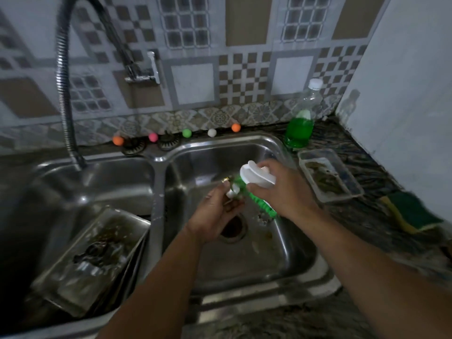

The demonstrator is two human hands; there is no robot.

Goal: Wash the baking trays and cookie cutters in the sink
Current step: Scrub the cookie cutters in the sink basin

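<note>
While the right hand [281,189] grips a white-and-green brush [256,184], the left hand [217,214] pinches a small blurred cutter [232,192].

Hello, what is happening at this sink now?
A person is scrubbing over the right sink basin. The right hand grips a white-handled brush with green bristles against a small item pinched in the left hand, too blurred to identify. Dirty baking trays lean in the left basin.

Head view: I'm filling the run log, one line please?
right hand: grips brush | left hand: holds cookie cutter | over right sink basin
</note>
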